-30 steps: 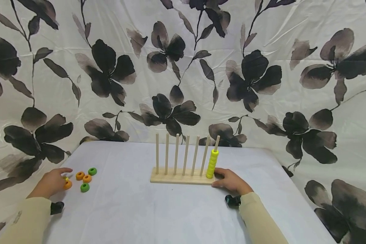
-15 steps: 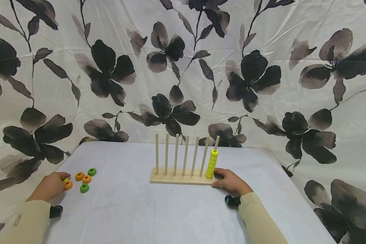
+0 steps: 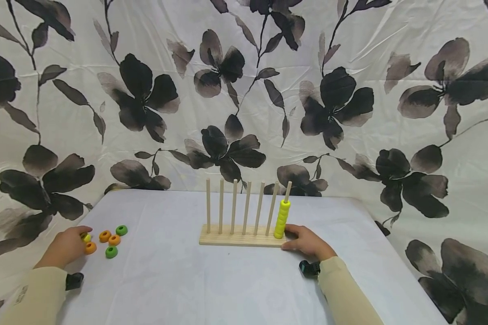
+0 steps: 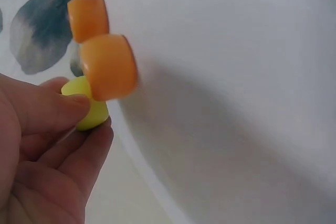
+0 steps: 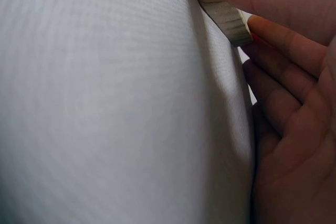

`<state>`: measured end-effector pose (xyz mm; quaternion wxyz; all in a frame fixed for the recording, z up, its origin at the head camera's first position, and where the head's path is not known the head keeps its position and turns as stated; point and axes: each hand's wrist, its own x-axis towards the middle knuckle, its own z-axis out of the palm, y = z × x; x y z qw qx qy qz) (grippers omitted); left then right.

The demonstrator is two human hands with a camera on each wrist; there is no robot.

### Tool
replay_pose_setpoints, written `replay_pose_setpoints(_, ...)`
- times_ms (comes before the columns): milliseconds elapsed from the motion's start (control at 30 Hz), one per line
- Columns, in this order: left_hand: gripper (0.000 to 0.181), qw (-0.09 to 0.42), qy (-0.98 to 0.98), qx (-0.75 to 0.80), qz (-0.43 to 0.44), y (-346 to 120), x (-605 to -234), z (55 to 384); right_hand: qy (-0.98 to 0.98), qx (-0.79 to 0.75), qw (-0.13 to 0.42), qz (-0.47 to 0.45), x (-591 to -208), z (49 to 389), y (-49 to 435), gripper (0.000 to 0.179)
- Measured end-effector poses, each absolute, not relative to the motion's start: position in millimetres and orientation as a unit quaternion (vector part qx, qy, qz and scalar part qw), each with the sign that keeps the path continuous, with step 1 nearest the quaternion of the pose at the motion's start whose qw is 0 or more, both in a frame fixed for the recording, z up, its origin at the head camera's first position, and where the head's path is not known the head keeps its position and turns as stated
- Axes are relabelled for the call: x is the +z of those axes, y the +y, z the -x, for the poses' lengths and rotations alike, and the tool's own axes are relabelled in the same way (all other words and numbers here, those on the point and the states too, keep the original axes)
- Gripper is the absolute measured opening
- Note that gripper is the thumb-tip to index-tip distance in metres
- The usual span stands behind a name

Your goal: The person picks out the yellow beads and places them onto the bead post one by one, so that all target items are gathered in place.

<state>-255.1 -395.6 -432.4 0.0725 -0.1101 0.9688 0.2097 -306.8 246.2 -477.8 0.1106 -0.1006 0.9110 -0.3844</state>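
My left hand (image 3: 66,246) is at the table's left side and pinches a yellow bead (image 4: 93,114) between thumb and fingers. An orange bead (image 4: 109,67) lies right against it. My right hand (image 3: 307,240) grips the right end of a wooden peg rack (image 3: 239,239), thumb on the near side and fingers behind; the rack's end (image 5: 229,22) shows between them. Several upright pegs stand on the rack. The rightmost peg carries a stack of yellow beads (image 3: 282,220), its tip showing above them; the other pegs are bare.
Near my left hand lie two more orange beads (image 3: 104,236), a green bead (image 3: 122,230) behind and another green bead (image 3: 111,252) in front. A white cloth covers the table (image 3: 178,284). A floral curtain (image 3: 268,113) hangs behind it.
My left hand's raised index finger has come down, and the hand now pinches the yellow bead. My right hand and the rack have stayed in place.
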Motion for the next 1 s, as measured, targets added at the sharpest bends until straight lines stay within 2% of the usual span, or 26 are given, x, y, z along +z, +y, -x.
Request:
replay_pose_setpoints(333,0.048,0.051,0.968,0.224,0.1,-377,-411,265,0.912,-0.383,0.114,0.096,-478,308,248,0.078)
replay_pose_setpoints(1000,0.048,0.01,0.971,0.236,0.021,-326,-371,273,0.916,-0.375,0.111,0.093,-481,310,248,0.078)
